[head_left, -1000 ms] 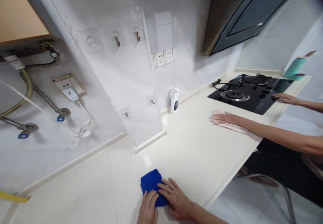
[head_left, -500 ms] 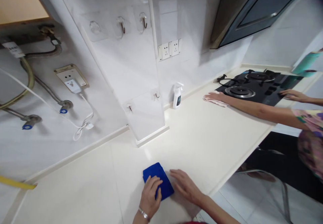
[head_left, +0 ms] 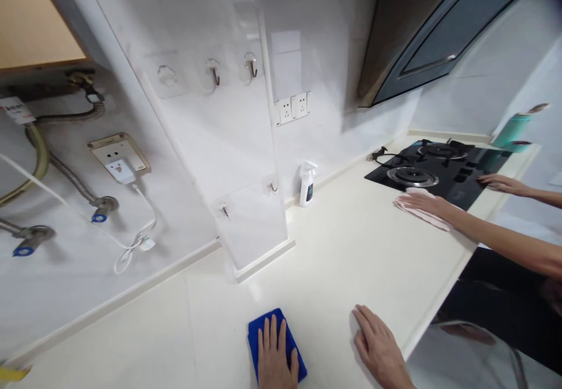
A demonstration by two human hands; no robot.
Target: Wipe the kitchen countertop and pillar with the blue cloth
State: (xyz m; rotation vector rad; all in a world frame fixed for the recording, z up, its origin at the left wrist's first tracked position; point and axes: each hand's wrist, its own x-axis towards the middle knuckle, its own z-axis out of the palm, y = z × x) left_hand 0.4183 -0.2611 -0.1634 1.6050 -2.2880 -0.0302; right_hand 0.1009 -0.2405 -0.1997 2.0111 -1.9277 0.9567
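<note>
A folded blue cloth [head_left: 253, 333] lies on the pale countertop [head_left: 333, 272] near the bottom middle of the head view. My left hand [head_left: 276, 354] presses flat on it, fingers stretched and a little apart. To the right, my right hand [head_left: 377, 339] rests on the bare counter close to its front edge, its fingers extended and holding nothing. The two hands are well apart.
A white spray bottle [head_left: 308, 184] stands against the wall. At the right, another person's hand [head_left: 419, 203] presses a pink cloth [head_left: 439, 223] beside the black gas stove [head_left: 456, 172]; their other hand [head_left: 500, 184] touches the stove's edge. A range hood [head_left: 421, 38] hangs above.
My left hand has flattened onto the blue cloth. My right hand has moved right, away from it. The other person's pink cloth has slid right toward the counter's front. The view has tilted up slightly.
</note>
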